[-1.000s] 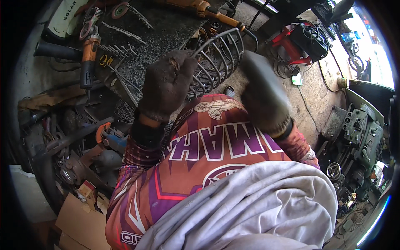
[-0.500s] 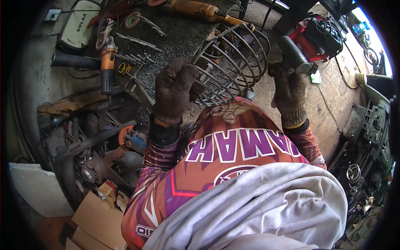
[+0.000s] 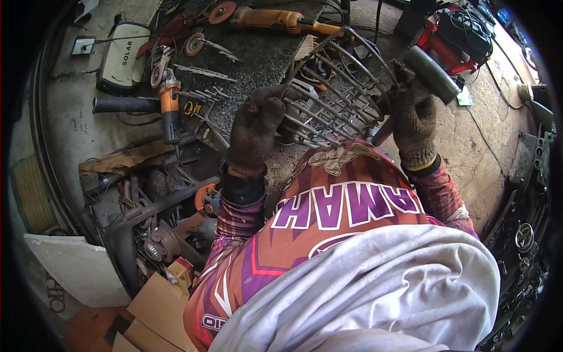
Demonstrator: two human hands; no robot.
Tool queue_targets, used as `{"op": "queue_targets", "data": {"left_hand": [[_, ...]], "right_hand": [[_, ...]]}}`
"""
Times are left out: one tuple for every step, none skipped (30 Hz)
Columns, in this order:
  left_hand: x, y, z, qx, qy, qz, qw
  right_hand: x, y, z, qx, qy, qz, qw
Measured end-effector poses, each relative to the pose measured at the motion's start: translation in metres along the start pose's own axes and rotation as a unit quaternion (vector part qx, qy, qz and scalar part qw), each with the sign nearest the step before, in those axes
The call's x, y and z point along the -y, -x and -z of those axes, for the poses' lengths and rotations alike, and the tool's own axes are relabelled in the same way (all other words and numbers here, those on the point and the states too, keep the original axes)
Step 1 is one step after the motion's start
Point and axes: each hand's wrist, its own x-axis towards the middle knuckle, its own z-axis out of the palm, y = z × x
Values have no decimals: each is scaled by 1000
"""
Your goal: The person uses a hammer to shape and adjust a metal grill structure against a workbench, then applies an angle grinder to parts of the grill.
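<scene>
The rounded basket-shaped cage of bent grey steel rods is held up in front of the person's chest, above the dark, grit-covered steel tabletop. It looks largely built: many curved ribs already run side by side between hoops and keep their shape. On the side nearest the chest the rod ends still stick out loose and uneven, so by my reading the frame is formed and some straightening or closing of those ends is left. I cannot make out the joints themselves.

The left hand, in a dark, worn work glove, has its fingers clamped round the cage's near left edge. The right hand, in a brown knitted glove with a yellow cuff, has its fingers wrapped tight on the handle of a hammer with a dark cylindrical steel head, raised just beside the cage's right side.

Counted: one cage, one hammer, two gloved hands. On the tabletop lie one orange-bodied angle grinder with a black side handle and one long yellow power tool at the far edge, with about three loose reddish grinding discs near them and a scatter of short rod offcuts too many to count surely. One pale rectangular case lies to the left.
</scene>
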Motion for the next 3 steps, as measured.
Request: {"op": "queue_targets", "data": {"left_hand": [[2, -6, 4, 11, -50, -15, 999], [3, -10, 6, 23, -99, -28, 994], [-2, -10, 4, 14, -75, 14, 997]], "right_hand": [[4, 1, -2, -4, -2, 1, 1000], [7, 2, -4, -9, -4, 2, 1000], [6, 2, -4, -21, -27, -12, 999]]}}
